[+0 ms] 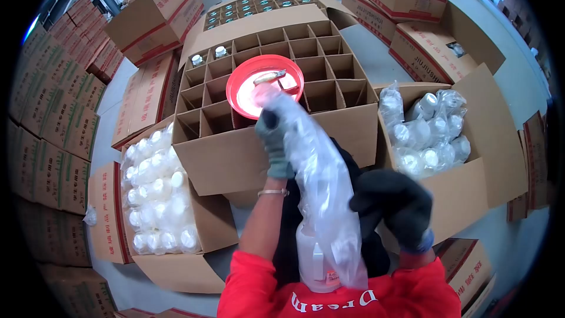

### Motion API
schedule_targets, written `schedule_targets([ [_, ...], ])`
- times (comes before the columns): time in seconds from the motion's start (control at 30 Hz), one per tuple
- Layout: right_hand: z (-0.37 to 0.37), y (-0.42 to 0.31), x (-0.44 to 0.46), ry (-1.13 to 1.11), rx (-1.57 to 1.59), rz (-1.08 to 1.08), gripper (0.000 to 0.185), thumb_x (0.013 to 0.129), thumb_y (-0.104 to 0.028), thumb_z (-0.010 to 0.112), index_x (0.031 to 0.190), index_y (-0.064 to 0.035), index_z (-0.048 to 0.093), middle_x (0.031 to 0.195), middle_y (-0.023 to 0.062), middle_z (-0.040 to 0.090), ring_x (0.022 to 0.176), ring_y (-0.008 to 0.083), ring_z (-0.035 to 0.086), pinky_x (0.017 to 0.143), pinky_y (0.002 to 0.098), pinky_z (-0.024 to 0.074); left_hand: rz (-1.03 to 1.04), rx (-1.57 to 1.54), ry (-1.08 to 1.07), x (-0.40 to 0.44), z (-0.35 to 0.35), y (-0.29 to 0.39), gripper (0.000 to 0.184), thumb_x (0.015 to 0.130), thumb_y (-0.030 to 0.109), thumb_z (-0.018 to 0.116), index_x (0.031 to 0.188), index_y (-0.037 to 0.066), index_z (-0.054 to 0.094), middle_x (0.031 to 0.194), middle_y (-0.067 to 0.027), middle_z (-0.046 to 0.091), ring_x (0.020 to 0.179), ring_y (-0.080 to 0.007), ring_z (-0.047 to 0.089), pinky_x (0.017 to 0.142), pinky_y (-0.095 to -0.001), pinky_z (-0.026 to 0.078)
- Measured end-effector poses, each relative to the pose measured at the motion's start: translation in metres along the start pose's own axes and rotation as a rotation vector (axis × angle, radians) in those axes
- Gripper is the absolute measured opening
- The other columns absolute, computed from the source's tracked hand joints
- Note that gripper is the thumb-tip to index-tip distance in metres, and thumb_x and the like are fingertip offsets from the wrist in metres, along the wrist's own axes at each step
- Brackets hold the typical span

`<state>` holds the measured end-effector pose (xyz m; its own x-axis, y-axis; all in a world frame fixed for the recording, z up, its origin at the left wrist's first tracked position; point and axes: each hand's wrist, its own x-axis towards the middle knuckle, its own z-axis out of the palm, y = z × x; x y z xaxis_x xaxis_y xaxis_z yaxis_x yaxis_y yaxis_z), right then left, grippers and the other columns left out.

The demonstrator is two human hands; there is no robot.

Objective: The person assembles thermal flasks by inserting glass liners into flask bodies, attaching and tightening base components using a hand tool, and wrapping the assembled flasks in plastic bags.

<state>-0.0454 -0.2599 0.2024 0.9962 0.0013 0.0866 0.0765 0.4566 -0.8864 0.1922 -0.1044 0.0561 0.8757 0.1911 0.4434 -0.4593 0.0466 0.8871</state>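
One jug [312,256] sits at our lap, partly under a clear bag [329,200]. Beside the bag, our right hand [397,203] blurs; we cannot tell its grip. Our left hand [273,138] clasps the bag's upper end, near a red bowl [236,99] on the divided box [235,162].

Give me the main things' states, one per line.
Plastic bag: long, crumpled, held
Left gloved hand: closed on the bag
Right gloved hand: blurred, beside the bag
Red bowl: upright, small items inside
Divided carton: open, two bottles visible
Left carton: open, holding capped bottles
Right carton: open, holding wrapped bottles
Far carton: open, bottles in cells
Pale container: partly behind bag
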Motion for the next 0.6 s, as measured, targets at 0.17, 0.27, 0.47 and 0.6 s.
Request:
schedule_targets([
  [0.17, -0.024, -0.013, 0.003, -0.530, -0.164, 0.193, 0.052, 0.079, -0.017, 0.073, 0.125, 0.0022, 0.057, 0.114, 0.0131, 0.062, 0.092, 0.0152, 0.061, 0.078, 0.0283, 0.0497, 0.313, 0.436, -0.182, 0.020, 0.072, 0.018, 0.023, 0.081, 0.025, 0.073, 0.080, 0.007, 0.059, 0.069, -0.0149, 0.062, 0.061, -0.0362, 0.060, 0.056, -0.0436, 0.045],
  [0.27, -0.039, 0.025, 0.052, 0.033, -0.509, 0.114, 0.065, 0.079, -0.019, 0.077, 0.133, -0.0007, 0.047, 0.118, 0.0093, 0.056, 0.109, 0.0167, 0.054, 0.091, 0.0294, 0.0454, 0.225, 0.113, -0.270, 0.012, 0.093, 0.031, 0.018, 0.082, 0.015, 0.073, 0.086, 0.002, 0.061, 0.070, -0.0118, 0.065, 0.059, -0.0244, 0.062, 0.059, -0.0355, 0.049],
  [0.47, -0.128, 0.123, 0.149, 0.155, -0.547, -0.317, 0.078, 0.079, -0.018, 0.080, 0.141, -0.0018, 0.036, 0.129, 0.0114, 0.052, 0.120, 0.0189, 0.051, 0.103, 0.0308, 0.0418, -0.489, -0.486, -0.679, -0.006, 0.047, -0.005, 0.031, 0.091, 0.008, 0.061, 0.120, -0.002, 0.061, 0.106, -0.0028, 0.066, 0.090, -0.0079, 0.060, 0.078, -0.0234, 0.051],
  [0.6, -0.132, 0.135, 0.152, 0.097, -0.784, -0.122, 0.064, 0.069, -0.010, 0.079, 0.128, -0.0047, 0.054, 0.111, 0.0030, 0.063, 0.092, 0.0184, 0.060, 0.082, 0.0330, 0.0495, 0.451, 0.342, -0.568, -0.024, -0.022, -0.018, 0.057, 0.065, 0.018, 0.083, 0.115, 0.002, 0.062, 0.111, -0.0148, 0.066, 0.105, -0.0324, 0.062, 0.094, -0.0408, 0.049],
])
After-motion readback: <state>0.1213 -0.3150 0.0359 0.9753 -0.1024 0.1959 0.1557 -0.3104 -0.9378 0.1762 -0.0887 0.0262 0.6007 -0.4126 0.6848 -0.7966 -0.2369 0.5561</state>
